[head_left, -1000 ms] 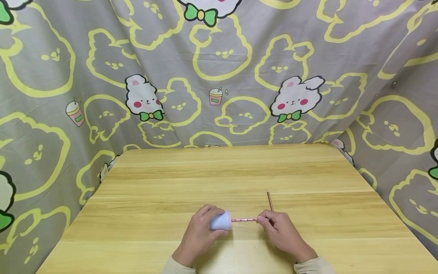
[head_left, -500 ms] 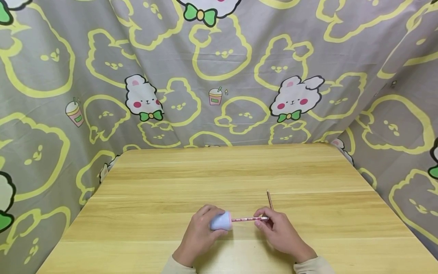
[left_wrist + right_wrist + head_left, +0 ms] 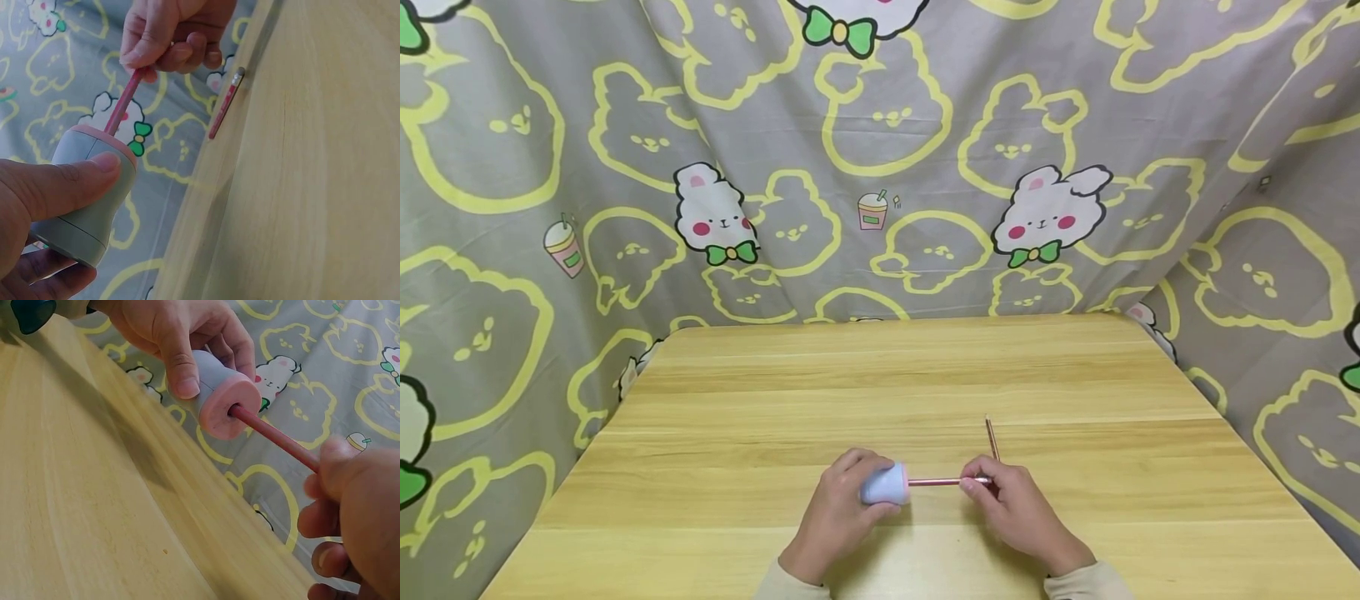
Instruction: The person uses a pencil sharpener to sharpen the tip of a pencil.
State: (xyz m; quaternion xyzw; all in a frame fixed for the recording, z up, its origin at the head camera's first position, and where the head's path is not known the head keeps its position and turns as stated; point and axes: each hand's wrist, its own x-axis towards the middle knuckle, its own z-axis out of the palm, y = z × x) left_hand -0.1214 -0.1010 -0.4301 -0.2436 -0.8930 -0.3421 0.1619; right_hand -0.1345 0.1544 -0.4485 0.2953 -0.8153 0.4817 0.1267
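A pale blue pencil sharpener (image 3: 885,485) with a pink end lies sideways in the grip of my left hand (image 3: 837,512), thumb on the near side. A shiny reddish pencil (image 3: 934,482) runs into the hole in its pink face (image 3: 218,415); the tip is hidden inside. My right hand (image 3: 1021,510) pinches that pencil near its outer end between thumb and index finger, the other fingers loosely curled. Beyond the right hand, a second patterned pencil (image 3: 992,437) lies on the table, partly covered by the hand in the head view.
A wooden table (image 3: 880,375) spreads under both hands. Grey curtains (image 3: 790,133) printed with yellow outlines and white rabbits hang behind it and at both sides. In the right wrist view, a dark object (image 3: 34,314) is at the left wrist.
The pencil in the sharpener has turned, its patterned side giving way to a plain one. My right fingers loosened, then pinched it again. The left hand and second pencil stayed put.
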